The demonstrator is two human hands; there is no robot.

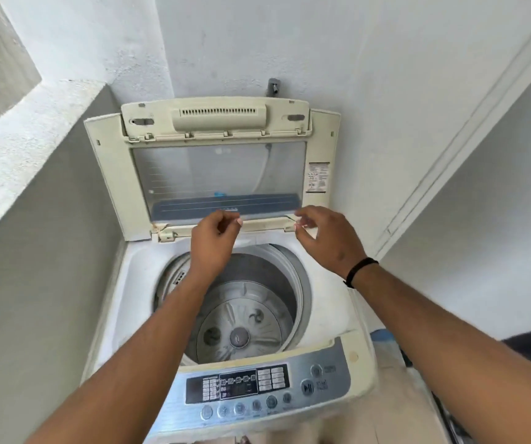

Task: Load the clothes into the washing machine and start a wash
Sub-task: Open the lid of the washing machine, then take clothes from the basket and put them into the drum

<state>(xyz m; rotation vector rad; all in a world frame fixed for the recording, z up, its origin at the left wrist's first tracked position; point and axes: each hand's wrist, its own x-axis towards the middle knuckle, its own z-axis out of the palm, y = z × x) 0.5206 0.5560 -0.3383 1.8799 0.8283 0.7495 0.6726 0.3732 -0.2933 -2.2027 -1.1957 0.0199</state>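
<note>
Cream plastic washing machine (123, 302), top-loading, is standing in a corner between a grey ledge wall (43, 251) on the left and a white wall (385, 107) behind. Lid (216, 168) is standing folded up against the back wall, its clear window facing the camera. Drum (248, 318) is lying exposed below, with the grey pulsator plate showing at the bottom; no clothes are showing inside it or anywhere else in view. Control panel (267, 384) is running along the near edge, with a dark display and a row of round buttons.

Left hand (214, 238) is hovering over the rear of the tub opening, just in front of the lid's lower edge; fingers loosely curled, holding nothing. Right hand (325, 235) is hanging at the same height, near the lid's right hinge corner; fingers relaxed and slightly spread, holding nothing. Black wristband (360, 271) is sitting on the right wrist. Wall tap (273, 86) is projecting above the lid.
</note>
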